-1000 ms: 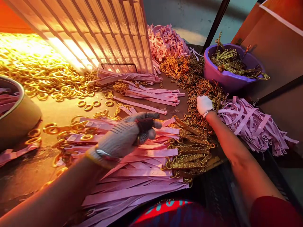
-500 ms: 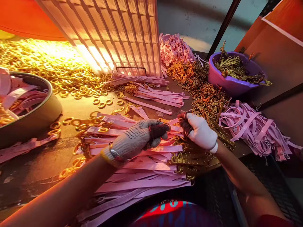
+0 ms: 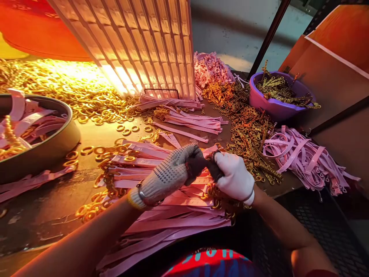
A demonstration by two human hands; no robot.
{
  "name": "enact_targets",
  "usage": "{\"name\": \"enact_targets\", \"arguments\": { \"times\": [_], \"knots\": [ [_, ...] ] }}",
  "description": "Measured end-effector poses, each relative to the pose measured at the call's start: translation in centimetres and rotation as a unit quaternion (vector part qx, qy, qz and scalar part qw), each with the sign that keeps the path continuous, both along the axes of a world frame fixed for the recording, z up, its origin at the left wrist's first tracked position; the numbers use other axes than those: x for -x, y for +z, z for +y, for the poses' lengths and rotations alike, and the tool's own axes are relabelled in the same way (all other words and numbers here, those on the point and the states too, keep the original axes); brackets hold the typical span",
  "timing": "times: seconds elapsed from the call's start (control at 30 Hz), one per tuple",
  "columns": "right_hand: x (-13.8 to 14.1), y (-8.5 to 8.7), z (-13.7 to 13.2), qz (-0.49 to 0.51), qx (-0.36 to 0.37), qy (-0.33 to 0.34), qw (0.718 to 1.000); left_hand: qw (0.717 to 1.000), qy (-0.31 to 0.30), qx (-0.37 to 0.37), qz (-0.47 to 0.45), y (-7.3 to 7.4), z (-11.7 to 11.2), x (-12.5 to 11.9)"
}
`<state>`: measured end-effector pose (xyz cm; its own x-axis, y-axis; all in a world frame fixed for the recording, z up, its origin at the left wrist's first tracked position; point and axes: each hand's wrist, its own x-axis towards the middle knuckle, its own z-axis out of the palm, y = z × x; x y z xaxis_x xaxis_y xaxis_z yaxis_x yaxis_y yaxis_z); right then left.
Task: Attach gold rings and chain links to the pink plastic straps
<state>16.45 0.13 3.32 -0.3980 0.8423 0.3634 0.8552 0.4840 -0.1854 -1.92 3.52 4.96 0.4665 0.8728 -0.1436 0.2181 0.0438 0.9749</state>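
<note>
My left hand (image 3: 177, 167), in a grey dotted glove with dark fingertips, is closed in a pinch over the middle of the pile. My right hand (image 3: 234, 176), in a white glove with dark fingertips, is closed just beside it, their fingertips almost touching. Whatever sits between the fingers is hidden by the dark glove tips. Beneath both hands lie many flat pink straps (image 3: 181, 213), roughly side by side. Gold-coloured rings (image 3: 99, 150) rest at the straps' left ends. Near the right wrist, brass-coloured chain-like pieces (image 3: 217, 196) lie at the straps' right ends.
A round tub (image 3: 62, 140) of straps stands left. Loose gold rings (image 3: 98, 104) spread behind, beside a ribbed translucent panel (image 3: 155, 50). To the right are brass hardware (image 3: 248, 130), a purple bucket (image 3: 276, 107) and tangled pink straps (image 3: 302, 154). Small pink pieces (image 3: 211, 69) heap at the back.
My hands have come closer together, the right one moving left and slightly down. The ring seen at my left fingertips is now hidden. The whole view has shifted slightly.
</note>
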Motion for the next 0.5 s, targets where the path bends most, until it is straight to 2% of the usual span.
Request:
{"name": "enact_targets", "arguments": {
  "times": [0.13, 0.2, 0.3, 0.37, 0.43, 0.5],
  "knots": [
    [0.9, -1.4, -0.6, -0.017, -0.118, 0.042, 0.992, 0.999, 0.029, -0.041, 0.004, -0.1, 0.8, -0.5],
    [0.9, -1.5, -0.4, -0.004, -0.103, 0.032, 0.994, 0.999, 0.017, -0.046, -0.001, -0.3, 1.2, -0.6],
    [0.1, -0.5, 0.6, 0.018, -0.022, 0.001, 1.000, 0.998, 0.028, -0.030, -0.044, -0.4, 1.6, -0.5],
    [-0.5, 0.2, 1.1, 0.011, 0.009, -0.002, 1.000, 0.998, 0.014, -0.018, -0.058, -0.3, 1.7, -0.4],
    [-0.7, 0.4, 1.3, -0.005, 0.008, 0.006, 1.000, 0.998, -0.017, 0.003, -0.056, -0.1, 1.7, -0.5],
    [-0.6, 0.2, 1.3, -0.026, -0.042, 0.003, 0.999, 0.997, -0.026, 0.031, -0.070, 0.1, 1.7, -0.8]
  ]
}}
